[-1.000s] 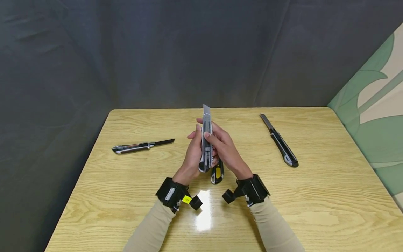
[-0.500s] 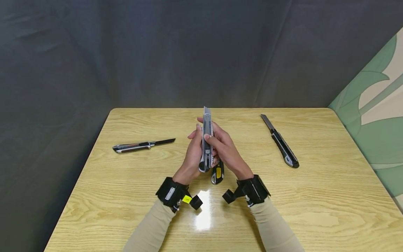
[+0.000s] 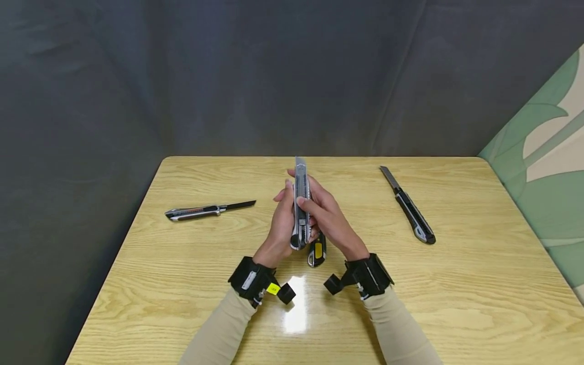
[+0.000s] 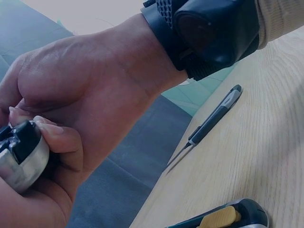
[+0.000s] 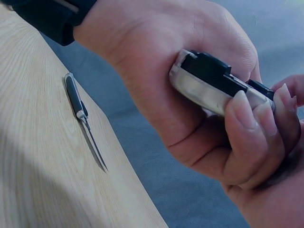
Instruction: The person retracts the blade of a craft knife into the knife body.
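Both hands hold a silver-and-black utility knife (image 3: 301, 185) above the middle of the table, its blade pointing away from me. My right hand (image 3: 335, 220) grips it from the right, the thumb resting on its upper face. In the right wrist view, the fingers (image 5: 247, 142) curl round the knife's silver body (image 5: 204, 90). From the other side my left hand (image 3: 280, 223) holds the knife, thumb along its edge. The left wrist view shows the knife's rear end (image 4: 26, 166) among bent fingers. Part of each hand is hidden behind the knife.
A black-and-yellow utility knife (image 3: 318, 251) lies partly hidden below the hands. To the left lies a grey-and-black knife (image 3: 193, 213) with a dark blade out. A black-and-grey knife (image 3: 414, 217), blade out, lies to the right. The wooden table (image 3: 479, 284) meets a dark curtain (image 3: 274, 76) behind.
The right thumb has slid back along the knife towards me, and its blade has drawn in a little, showing less at the tip. Both hands otherwise keep their grip.
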Motion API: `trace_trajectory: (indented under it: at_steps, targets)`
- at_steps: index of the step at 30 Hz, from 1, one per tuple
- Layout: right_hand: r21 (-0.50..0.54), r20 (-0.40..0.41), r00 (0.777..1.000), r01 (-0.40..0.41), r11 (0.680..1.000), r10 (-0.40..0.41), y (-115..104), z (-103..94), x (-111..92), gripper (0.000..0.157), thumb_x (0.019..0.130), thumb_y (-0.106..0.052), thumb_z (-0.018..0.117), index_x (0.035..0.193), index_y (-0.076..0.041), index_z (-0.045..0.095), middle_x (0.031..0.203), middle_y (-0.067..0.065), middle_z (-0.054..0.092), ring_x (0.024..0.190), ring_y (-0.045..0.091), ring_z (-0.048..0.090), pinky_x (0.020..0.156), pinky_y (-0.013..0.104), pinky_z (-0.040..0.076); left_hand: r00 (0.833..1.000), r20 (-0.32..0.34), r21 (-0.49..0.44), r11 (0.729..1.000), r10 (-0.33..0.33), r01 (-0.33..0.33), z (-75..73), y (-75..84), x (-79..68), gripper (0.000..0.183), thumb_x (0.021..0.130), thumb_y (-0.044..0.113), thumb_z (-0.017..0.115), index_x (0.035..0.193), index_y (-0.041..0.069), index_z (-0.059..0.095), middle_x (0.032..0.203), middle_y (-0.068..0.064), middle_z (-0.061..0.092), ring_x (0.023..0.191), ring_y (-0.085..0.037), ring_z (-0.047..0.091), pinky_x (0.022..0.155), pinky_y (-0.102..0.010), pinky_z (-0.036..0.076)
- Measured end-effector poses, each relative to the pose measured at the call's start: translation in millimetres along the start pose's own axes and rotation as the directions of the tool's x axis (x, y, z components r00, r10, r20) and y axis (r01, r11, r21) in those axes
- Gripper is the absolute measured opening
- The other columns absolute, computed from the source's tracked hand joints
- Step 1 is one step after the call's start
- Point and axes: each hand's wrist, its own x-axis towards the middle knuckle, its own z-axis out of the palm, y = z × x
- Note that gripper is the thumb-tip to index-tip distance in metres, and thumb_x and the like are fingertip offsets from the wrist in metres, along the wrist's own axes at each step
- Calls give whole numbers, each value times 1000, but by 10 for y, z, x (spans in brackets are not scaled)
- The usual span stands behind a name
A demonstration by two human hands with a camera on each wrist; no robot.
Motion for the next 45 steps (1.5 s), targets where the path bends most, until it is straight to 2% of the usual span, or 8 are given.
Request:
trace_trajectory:
  at_steps: [6,10,17,26,30,32,37,45]
  targets:
    - [18,15,1000,-18,1000,18,60,-23,1,49,98,-6,36,144,-14,25,115,16,57,107,30,46,104,45,27,1000,2,16,1000,1,-1,-11,12,-17,57,98,56,13,113,10,42,66,-6,43,45,-18,41,35,-26,39]
    - [34,19,999,-30,999,29,-72,15,-7,50,96,-1,34,144,-11,23,116,21,54,106,31,46,103,44,28,1000,8,17,1000,-12,12,-4,26,-14,58,98,57,13,113,9,43,66,-6,43,45,-19,40,35,-27,38]
    - [33,29,999,-41,999,40,-211,53,-20,52,95,1,33,145,-7,18,117,28,50,103,30,47,101,41,30,1000,6,11,1000,-18,18,14,32,2,57,98,57,15,100,8,44,65,-6,44,45,-19,41,35,-27,40]
    - [26,64,997,-33,999,31,-215,22,-17,54,96,3,34,146,-10,16,120,29,48,107,31,44,102,43,28,1000,-10,8,1000,-11,11,19,30,4,61,97,58,14,121,8,41,66,-5,45,46,-18,42,37,-26,41]
    - [13,63,997,-50,999,49,-214,13,-25,56,95,3,34,146,-13,16,120,28,48,109,29,43,101,42,29,1000,-21,3,1000,-10,10,13,28,-3,60,98,57,15,124,9,39,67,-5,47,47,-18,43,37,-25,42]
    - [13,66,996,-55,998,54,-213,16,-29,57,95,3,35,146,-13,16,120,28,48,109,29,43,101,42,29,1000,-23,1,1000,-13,13,11,25,-12,59,98,57,15,122,9,40,67,-4,47,47,-18,43,37,-25,42]
    - [-7,74,996,-46,999,46,-222,11,-20,58,94,4,37,146,-11,15,121,26,48,107,29,44,98,39,32,1000,3,17,1000,-4,4,1,35,11,59,98,56,13,104,7,44,68,-3,46,48,-18,42,37,-25,40]
    - [-36,82,996,-38,999,41,-225,1,-15,60,93,4,39,146,-11,15,120,24,50,105,29,46,95,37,33,1000,16,46,999,27,-28,-1,36,25,59,99,55,12,99,6,45,66,-5,48,45,-19,42,35,-27,40]
